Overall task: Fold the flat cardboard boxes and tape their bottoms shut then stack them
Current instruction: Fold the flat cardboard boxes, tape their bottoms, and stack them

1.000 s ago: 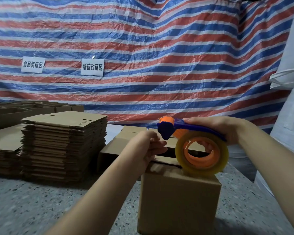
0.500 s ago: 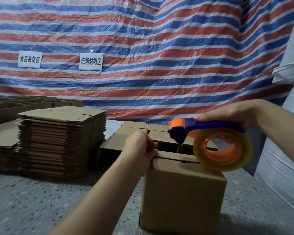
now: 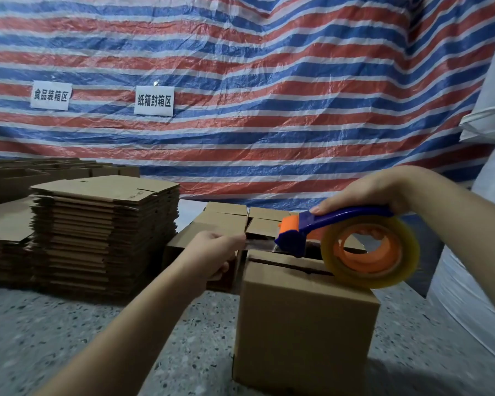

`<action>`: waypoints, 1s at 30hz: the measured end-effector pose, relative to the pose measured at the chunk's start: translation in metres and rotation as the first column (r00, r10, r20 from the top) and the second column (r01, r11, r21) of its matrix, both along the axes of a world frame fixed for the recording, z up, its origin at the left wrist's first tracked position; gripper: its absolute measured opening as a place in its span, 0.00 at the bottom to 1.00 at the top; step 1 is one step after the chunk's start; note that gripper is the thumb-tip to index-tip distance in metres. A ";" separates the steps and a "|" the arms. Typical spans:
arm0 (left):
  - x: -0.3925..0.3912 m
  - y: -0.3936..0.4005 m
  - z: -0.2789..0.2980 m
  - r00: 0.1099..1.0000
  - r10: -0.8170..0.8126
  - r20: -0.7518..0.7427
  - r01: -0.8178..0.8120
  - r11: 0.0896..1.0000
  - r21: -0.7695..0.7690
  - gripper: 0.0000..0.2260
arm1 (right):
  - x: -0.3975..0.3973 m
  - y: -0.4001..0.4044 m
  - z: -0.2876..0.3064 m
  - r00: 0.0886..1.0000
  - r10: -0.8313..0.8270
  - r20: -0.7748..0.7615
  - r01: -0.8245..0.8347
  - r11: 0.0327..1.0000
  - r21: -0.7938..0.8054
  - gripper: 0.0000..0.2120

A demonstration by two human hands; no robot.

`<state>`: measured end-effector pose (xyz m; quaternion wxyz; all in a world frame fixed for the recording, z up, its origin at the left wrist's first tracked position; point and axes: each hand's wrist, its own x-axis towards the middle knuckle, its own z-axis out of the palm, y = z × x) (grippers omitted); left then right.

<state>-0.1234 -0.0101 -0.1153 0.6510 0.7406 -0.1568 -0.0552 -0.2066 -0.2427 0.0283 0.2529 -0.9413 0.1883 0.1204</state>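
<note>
With the tape end (image 3: 259,243) pinched in the left hand (image 3: 212,254) and the tape holder (image 3: 337,232) gripped in the right hand (image 3: 363,192), the tape should be kept tight and laid flat along the gap on the folded box (image 3: 303,324) on the floor.

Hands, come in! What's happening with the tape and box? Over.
Left hand pinches tape end. Right hand grips tape dispenser. Box seam untaped. Nothing blocking.
</note>
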 end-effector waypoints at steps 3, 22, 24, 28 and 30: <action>0.005 0.001 -0.014 0.999 -0.009 -0.035 0.009 1.000 0.006 0.15 | 0.007 0.005 0.003 1.000 -0.023 -0.013 0.022 0.997 -0.068 0.40; 0.004 -0.008 -0.054 0.971 -0.096 -0.217 0.085 0.995 -0.059 0.20 | 0.008 0.014 0.002 0.999 -0.015 -0.042 0.012 0.997 -0.070 0.34; 0.002 -0.011 -0.057 0.963 -0.083 -0.256 0.062 0.994 -0.088 0.20 | 0.008 0.013 0.002 0.999 -0.004 -0.041 0.002 0.999 -0.054 0.33; -0.002 -0.019 -0.062 0.959 -0.031 -0.282 -0.006 0.992 -0.128 0.21 | 0.009 0.012 0.002 0.998 0.018 -0.060 -0.020 0.999 -0.030 0.33; -0.005 -0.023 -0.061 0.955 0.007 -0.296 -0.053 0.988 -0.148 0.21 | 0.010 0.011 0.002 0.998 0.019 -0.064 -0.020 1.000 -0.024 0.33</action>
